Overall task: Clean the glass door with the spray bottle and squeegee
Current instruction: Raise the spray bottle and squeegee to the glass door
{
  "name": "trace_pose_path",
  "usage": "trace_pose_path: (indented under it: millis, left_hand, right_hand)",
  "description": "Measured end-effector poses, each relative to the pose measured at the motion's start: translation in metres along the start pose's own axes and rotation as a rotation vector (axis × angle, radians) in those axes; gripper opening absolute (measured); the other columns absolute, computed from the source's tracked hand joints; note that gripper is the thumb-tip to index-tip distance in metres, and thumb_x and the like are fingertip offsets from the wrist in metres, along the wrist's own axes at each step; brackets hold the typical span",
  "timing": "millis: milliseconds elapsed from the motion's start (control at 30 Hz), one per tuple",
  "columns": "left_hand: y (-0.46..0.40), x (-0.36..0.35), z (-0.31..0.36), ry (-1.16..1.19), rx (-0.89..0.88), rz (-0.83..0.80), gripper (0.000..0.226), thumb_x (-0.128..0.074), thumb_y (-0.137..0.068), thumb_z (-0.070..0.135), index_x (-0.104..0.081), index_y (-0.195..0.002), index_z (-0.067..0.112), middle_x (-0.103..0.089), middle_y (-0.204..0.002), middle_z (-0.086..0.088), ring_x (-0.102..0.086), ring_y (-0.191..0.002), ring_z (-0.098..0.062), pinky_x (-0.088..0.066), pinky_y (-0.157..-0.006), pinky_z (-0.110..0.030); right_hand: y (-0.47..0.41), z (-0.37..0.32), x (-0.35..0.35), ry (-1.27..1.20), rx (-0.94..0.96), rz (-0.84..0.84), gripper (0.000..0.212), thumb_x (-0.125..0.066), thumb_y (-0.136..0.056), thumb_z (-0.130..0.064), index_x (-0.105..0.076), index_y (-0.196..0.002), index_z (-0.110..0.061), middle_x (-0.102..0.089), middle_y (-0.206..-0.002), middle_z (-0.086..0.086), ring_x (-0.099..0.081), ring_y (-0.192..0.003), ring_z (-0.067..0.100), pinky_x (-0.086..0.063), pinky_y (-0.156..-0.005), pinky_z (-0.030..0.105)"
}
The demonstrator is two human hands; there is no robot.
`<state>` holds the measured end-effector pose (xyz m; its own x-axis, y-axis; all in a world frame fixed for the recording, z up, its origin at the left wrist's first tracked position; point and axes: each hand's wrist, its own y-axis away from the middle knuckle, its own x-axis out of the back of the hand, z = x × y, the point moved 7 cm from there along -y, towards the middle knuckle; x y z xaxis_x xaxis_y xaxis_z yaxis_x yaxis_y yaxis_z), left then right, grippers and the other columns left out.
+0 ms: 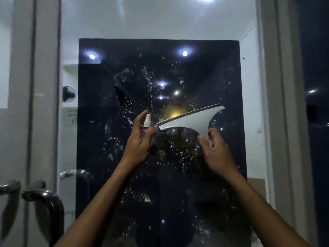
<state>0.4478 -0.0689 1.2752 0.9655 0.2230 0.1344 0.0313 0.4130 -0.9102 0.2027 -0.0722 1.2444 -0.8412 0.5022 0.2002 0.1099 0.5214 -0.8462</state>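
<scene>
Glass door (124, 72) ahead, droplets speckled across pane above and below fingers. Squeegee (192, 120) white, blade tilted up to right, near glass; contact unclear. Right hand (216, 152) pinches its handle, thumb in front. Left hand (140, 139) wraps spray bottle (146, 122), forefinger raised over nozzle. Judgement: seat blade flat, even pressure, overlapping strokes. Door handles (44, 196) lower left.

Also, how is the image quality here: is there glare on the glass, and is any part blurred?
Head view: dim overall; bright ceiling-light reflections glare on the glass door, the strongest at the top edge; white spray droplets stand out against the dark panel; the door handles at lower left look soft and smeared; the frame lines bow from the wide lens; the squeegee and spray bottle are fairly sharp.
</scene>
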Motion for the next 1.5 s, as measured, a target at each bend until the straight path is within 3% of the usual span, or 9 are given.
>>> trace_pose_path:
  millis: [67,167,367,600,767,967,1134,1334,1500]
  left_hand:
    - [-0.019,0.005,0.000,0.074,0.035,-0.015,0.043,-0.045,-0.106,0.014,-0.039,-0.145,0.031,-0.063,-0.100,-0.007,-0.063,-0.071,-0.006,-0.055,-0.059,-0.023]
    - [-0.036,0.004,-0.001,0.290,0.115,-0.065,0.038,-0.039,-0.107,0.010,-0.042,-0.139,0.030,-0.062,-0.093,-0.010,-0.061,-0.058,-0.017,-0.051,-0.048,-0.030]
    - [-0.053,0.006,-0.001,0.281,0.083,-0.051,0.035,-0.041,-0.107,0.013,-0.043,-0.138,0.029,-0.066,-0.094,-0.006,-0.065,-0.061,-0.015,-0.054,-0.053,-0.027]
    - [-0.081,0.022,-0.011,0.161,0.024,-0.148,0.042,-0.045,-0.099,0.036,-0.038,-0.140,0.046,-0.071,-0.110,0.006,-0.072,-0.078,-0.018,-0.058,-0.061,-0.028]
    - [-0.109,0.045,-0.016,-0.027,-0.067,-0.055,0.038,-0.038,-0.110,0.022,-0.037,-0.141,0.045,-0.069,-0.094,0.001,-0.062,-0.067,0.000,-0.053,-0.061,-0.021]
    - [-0.137,0.059,-0.018,0.094,-0.039,-0.054,0.043,-0.058,-0.101,0.015,-0.044,-0.136,0.036,-0.064,-0.093,-0.013,-0.061,-0.055,-0.014,-0.051,-0.047,-0.027]
    - [-0.152,0.067,-0.028,0.392,0.089,-0.057,0.046,-0.053,-0.103,0.010,-0.044,-0.142,0.031,-0.066,-0.081,-0.004,-0.056,-0.052,-0.018,-0.047,-0.042,-0.028]
    - [-0.157,0.069,-0.034,0.533,0.139,-0.150,0.046,-0.047,-0.103,0.012,-0.047,-0.142,0.038,-0.062,-0.077,-0.001,-0.052,-0.051,-0.014,-0.043,-0.043,-0.026]
    - [-0.155,0.070,-0.036,0.547,0.153,-0.146,0.041,-0.046,-0.103,0.012,-0.051,-0.135,0.037,-0.062,-0.076,-0.001,-0.053,-0.051,-0.014,-0.043,-0.042,-0.027]
  right_hand:
    - [-0.018,-0.007,-0.002,0.000,0.034,-0.005,0.018,-0.050,-0.103,-0.041,-0.049,-0.116,-0.029,-0.053,-0.097,-0.027,-0.051,-0.097,0.001,-0.040,-0.080,0.023]
    - [-0.036,-0.006,0.000,0.002,0.053,-0.004,0.024,-0.049,-0.102,-0.043,-0.050,-0.118,-0.025,-0.055,-0.103,-0.016,-0.050,-0.104,0.009,-0.041,-0.085,0.032]
    - [-0.062,-0.003,0.001,0.034,0.089,-0.017,0.018,-0.048,-0.101,-0.045,-0.045,-0.105,-0.028,-0.060,-0.108,0.003,-0.057,-0.101,0.021,-0.042,-0.081,0.035]
    - [-0.086,-0.018,-0.003,0.060,0.178,0.021,0.015,-0.048,-0.102,-0.044,-0.042,-0.092,-0.035,-0.051,-0.077,-0.017,-0.048,-0.073,0.001,-0.039,-0.059,0.023]
    - [-0.097,-0.024,-0.012,0.025,0.193,0.061,0.017,-0.050,-0.101,-0.041,-0.042,-0.087,-0.037,-0.046,-0.075,-0.018,-0.043,-0.071,-0.003,-0.034,-0.060,0.023]
    - [-0.102,-0.027,-0.033,0.038,0.169,0.093,0.018,-0.049,-0.101,-0.043,-0.043,-0.086,-0.036,-0.055,-0.067,-0.019,-0.047,-0.062,-0.003,-0.033,-0.056,0.024]
    - [-0.108,-0.033,-0.041,0.051,0.195,0.104,0.018,-0.050,-0.102,-0.040,-0.043,-0.086,-0.034,-0.053,-0.061,-0.035,-0.049,-0.057,-0.002,-0.031,-0.056,0.021]
    - [-0.118,-0.046,-0.044,0.008,0.226,0.102,0.021,-0.050,-0.102,-0.035,-0.041,-0.084,-0.030,-0.051,-0.057,-0.015,-0.045,-0.055,-0.002,-0.030,-0.054,0.018]
    - [-0.122,-0.053,-0.050,-0.011,0.222,0.059,0.023,-0.050,-0.103,-0.033,-0.041,-0.083,-0.031,-0.052,-0.055,-0.028,-0.048,-0.051,-0.006,-0.030,-0.055,0.021]
